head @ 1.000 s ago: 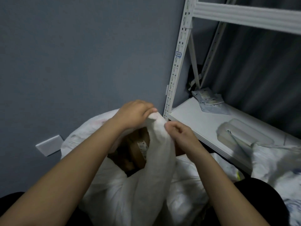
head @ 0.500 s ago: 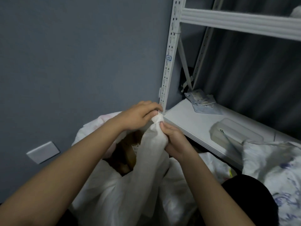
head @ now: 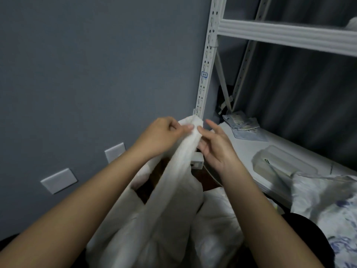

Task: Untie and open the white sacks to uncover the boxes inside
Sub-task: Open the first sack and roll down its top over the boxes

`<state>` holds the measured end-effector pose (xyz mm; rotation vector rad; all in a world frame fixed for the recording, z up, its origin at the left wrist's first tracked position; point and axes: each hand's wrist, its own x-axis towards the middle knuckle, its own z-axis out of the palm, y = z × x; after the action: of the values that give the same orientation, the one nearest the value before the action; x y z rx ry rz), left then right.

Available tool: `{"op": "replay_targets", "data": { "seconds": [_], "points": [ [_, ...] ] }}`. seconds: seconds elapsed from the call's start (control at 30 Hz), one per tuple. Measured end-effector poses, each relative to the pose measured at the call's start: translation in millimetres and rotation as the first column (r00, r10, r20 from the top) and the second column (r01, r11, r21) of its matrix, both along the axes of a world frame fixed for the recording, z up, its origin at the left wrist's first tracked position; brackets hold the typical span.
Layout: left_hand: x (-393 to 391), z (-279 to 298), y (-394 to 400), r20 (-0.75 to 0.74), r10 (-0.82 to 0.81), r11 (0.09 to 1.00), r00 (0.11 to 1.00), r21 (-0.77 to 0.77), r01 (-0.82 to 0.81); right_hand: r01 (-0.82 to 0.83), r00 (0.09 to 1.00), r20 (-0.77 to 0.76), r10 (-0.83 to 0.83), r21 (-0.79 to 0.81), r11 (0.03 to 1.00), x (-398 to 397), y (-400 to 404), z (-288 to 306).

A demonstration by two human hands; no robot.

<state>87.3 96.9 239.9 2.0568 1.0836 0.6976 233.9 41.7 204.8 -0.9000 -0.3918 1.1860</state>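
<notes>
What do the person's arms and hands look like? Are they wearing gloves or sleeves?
No gloves and no sleeves in view. The left hand and right hand are bare, and both forearms are bare down to the picture's bottom edge. No rings, watch or bracelets show. The fingernails look short and plain.

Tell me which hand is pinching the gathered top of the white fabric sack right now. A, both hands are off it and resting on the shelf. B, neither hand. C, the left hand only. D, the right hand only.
C: the left hand pinches the bunched top of the white fabric sack, while the right hand sits beside it with fingers spread and relaxed, gripping nothing.
</notes>
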Motion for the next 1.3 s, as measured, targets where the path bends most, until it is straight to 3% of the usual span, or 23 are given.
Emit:
{"op": "replay_targets", "data": {
  "seconds": [0.1, 0.17, 0.23, 0.3, 0.37, 0.4, 0.47, 0.53, 0.6, 0.67, 0.73, 0.77, 0.8, 0.83, 0.87, 0.9, 0.93, 1.0, 1.07, 1.17, 1.23, 1.27, 1.3],
  "points": [
    [2, -6, -8, -0.146, -0.005, 0.999, 0.989, 0.034, 0.010, 0.003, 1.000, 0.014, -0.003, 0.030, 1.000, -2, 11, 18],
    [5, -9, 3, -0.137, 0.081, 0.991, 0.987, 0.113, -0.065, 0.059, 0.962, 0.270, -0.047, -0.036, 0.998, -5, 12, 16],
    [9, -8, 11, -0.133, 0.133, 0.983, 0.982, 0.141, -0.114, 0.155, 0.837, 0.541, -0.082, -0.091, 0.984, -15, 5, 8],
    [15, -5, 14, -0.189, 0.132, 0.978, 0.973, 0.186, -0.096, 0.142, 0.803, 0.591, -0.078, -0.062, 0.988, -30, -1, 1],
    [18, 2, 8, -0.152, 0.017, 0.998, 0.988, 0.065, -0.007, 0.130, 0.792, 0.604, -0.083, -0.034, 0.991, -38, -3, 0],
    [16, 5, 5, -0.043, -0.070, 0.993, 0.997, -0.099, 0.065, 0.121, 0.811, 0.581, -0.076, -0.038, 0.992, -39, -2, 2],
    [5, 9, 4, 0.251, -0.159, 0.872, 0.955, -0.418, 0.255, 0.085, 0.891, 0.451, -0.049, -0.058, 0.995, -38, 0, 7],
    [-5, 9, 7, 0.391, -0.185, 0.763, 0.902, -0.521, 0.382, 0.096, 0.917, 0.396, -0.057, -0.081, 0.992, -39, 3, 8],
    [-11, 5, 9, 0.392, -0.198, 0.778, 0.898, -0.495, 0.387, 0.118, 0.943, 0.324, -0.076, -0.112, 0.987, -42, 7, 6],
    [-12, 0, 8, 0.351, -0.124, 0.844, 0.928, -0.454, 0.285, 0.021, 0.998, 0.062, -0.019, -0.038, 0.999, -45, 8, 4],
    [-12, -6, 5, 0.242, -0.028, 0.922, 0.970, -0.369, 0.119, -0.022, 0.990, -0.139, 0.030, 0.060, 0.998, -47, 10, -2],
    [-11, -11, 5, 0.194, 0.033, 0.952, 0.980, -0.306, 0.029, 0.006, 0.992, -0.122, 0.001, 0.055, 0.998, -48, 8, -4],
    [-10, -14, 4, 0.172, 0.090, 0.968, 0.981, -0.245, -0.046, 0.066, 0.998, 0.002, -0.066, 0.005, 0.998, -48, 7, -7],
    [-9, -17, 5, 0.161, 0.137, 0.977, 0.978, -0.182, -0.107, 0.183, 0.956, 0.244, -0.163, -0.063, 0.981, -50, 6, -8],
    [-8, -17, 3, 0.138, 0.163, 0.982, 0.977, -0.119, -0.147, 0.283, 0.859, 0.463, -0.217, -0.078, 0.956, -51, 4, -8],
    [-7, -16, 1, 0.109, 0.163, 0.985, 0.980, -0.071, -0.156, 0.305, 0.790, 0.569, -0.226, -0.045, 0.951, -52, 1, -9],
    [-6, -12, -1, 0.099, 0.130, 0.990, 0.987, -0.061, -0.125, 0.263, 0.779, 0.591, -0.208, -0.008, 0.965, -56, -2, -7],
    [-6, -2, -5, 0.170, 0.036, 0.973, 0.985, -0.230, 0.004, 0.173, 0.813, 0.562, -0.152, 0.016, 0.985, -61, -6, -5],
    [-11, 3, -5, 0.265, -0.037, 0.900, 0.964, -0.410, 0.147, 0.179, 0.868, 0.476, -0.146, -0.025, 0.984, -60, -3, -3],
    [-21, 1, -5, 0.260, -0.086, 0.859, 0.962, -0.470, 0.204, 0.008, 0.999, 0.035, -0.006, -0.062, 0.998, -51, 3, -2],
    [-24, -5, -8, 0.204, -0.003, 0.911, 0.979, -0.404, 0.087, -0.087, 0.978, -0.185, 0.095, 0.055, 0.995, -49, 2, -6],
    [-24, -9, -9, 0.194, 0.057, 0.929, 0.979, -0.369, 0.019, -0.081, 0.983, -0.162, 0.088, 0.053, 0.995, -52, -1, -6],
    [-24, -13, -9, 0.186, 0.099, 0.943, 0.978, -0.331, -0.033, -0.032, 0.999, 0.000, 0.032, 0.009, 0.999, -54, -7, -6]
  ]
}}
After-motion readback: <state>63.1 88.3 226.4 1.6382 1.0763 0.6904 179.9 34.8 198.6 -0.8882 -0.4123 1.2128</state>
